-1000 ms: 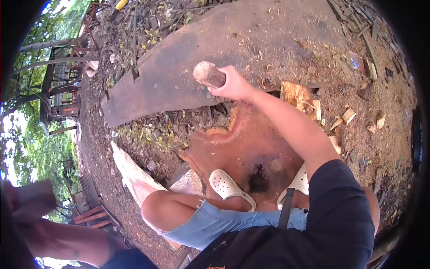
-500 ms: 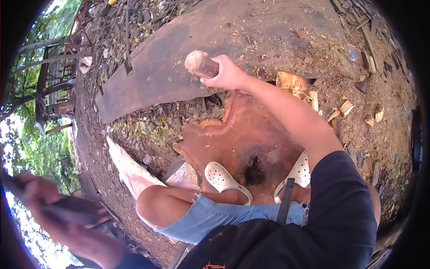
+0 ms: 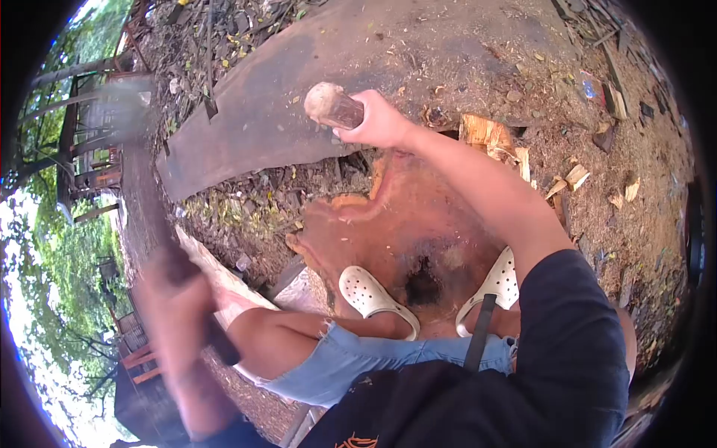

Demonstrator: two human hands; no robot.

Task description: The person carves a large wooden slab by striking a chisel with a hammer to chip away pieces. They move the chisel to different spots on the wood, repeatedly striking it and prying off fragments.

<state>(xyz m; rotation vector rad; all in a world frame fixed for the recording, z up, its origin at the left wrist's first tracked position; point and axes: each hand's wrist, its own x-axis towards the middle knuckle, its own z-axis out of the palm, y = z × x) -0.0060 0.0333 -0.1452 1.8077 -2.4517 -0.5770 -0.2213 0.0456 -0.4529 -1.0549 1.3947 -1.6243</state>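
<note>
Wooden stub point(image 3: 337, 107) clenched in right hand point(image 3: 378, 121) — left hand point(image 3: 175, 313) grips blurred long-handled tool point(image 3: 178, 263).

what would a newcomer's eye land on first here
Probably the long tool, blurred, in the left hand at the picture's left. Next, the short brown piece with a pale end in the right hand, above centre. Then the pale holed clogs, low in the middle, by the reddish slab.

In my right hand point(image 3: 379, 119), before me, is a wood piece point(image 3: 332, 104); in my left hand point(image 3: 175, 302), leftward, a tool point(image 3: 144, 198). Beyond my clogs point(image 3: 367, 295) lies a slab point(image 3: 392, 231), then a sheet point(image 3: 261, 123); at the slab's far right, split wood point(image 3: 484, 134).
</note>
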